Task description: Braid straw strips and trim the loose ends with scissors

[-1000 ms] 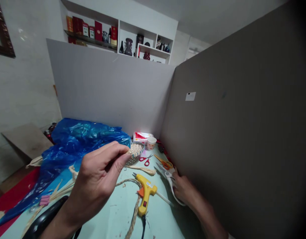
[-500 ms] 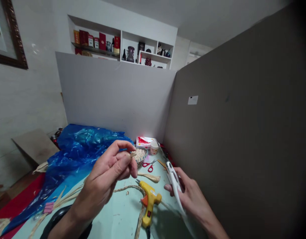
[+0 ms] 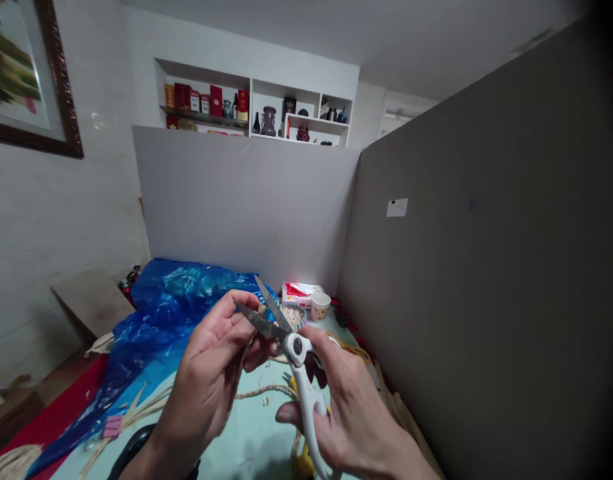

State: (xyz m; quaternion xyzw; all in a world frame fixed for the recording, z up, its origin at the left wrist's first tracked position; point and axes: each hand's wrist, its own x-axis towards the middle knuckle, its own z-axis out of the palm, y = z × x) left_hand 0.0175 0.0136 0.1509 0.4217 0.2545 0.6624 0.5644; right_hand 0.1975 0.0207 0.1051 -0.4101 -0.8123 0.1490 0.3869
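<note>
My right hand (image 3: 351,393) grips white-handled scissors (image 3: 299,350) with their blades spread apart. The blades reach over the fingertips of my left hand (image 3: 219,367), which is closed in a pinch. A straw-coloured braided cord (image 3: 232,393) hangs below those left fingers, and its upper end is mostly covered by them. Another stretch of braided cord (image 3: 266,390) lies on the table behind the hands. Beneath my right hand, a yellow glue gun (image 3: 305,463) is mostly hidden. Just beyond the blades stands a small basket (image 3: 294,317) of pale pieces.
A paper cup (image 3: 320,307) and a red-and-white packet (image 3: 299,292) stand at the table's back. Crumpled blue plastic (image 3: 176,300) covers the left side, near loose pale fibre strips (image 3: 136,403) and a pink clip (image 3: 112,425). Grey partitions (image 3: 246,200) rise behind and to the right.
My right hand has brought the scissors up and left, and their blades are now spread beside my left fingertips. The view has shifted slightly. My left hand keeps its pinch.
</note>
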